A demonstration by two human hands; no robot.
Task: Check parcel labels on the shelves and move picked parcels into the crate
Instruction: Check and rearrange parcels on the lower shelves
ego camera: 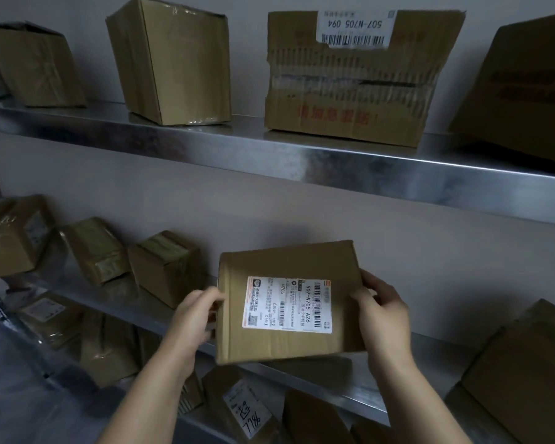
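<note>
Here, I hold one parcel [285, 261] between both hands, raised in front of the middle shelf [318, 379]. My left hand [194, 315] grips its left edge, fingers curled round it. My right hand [382, 310] grips the right edge likewise. Its white label [287, 305] faces me, turned sideways, reading 507-N705 A26. Other boxes [173, 65] stand on the upper shelf [269, 155].
</note>
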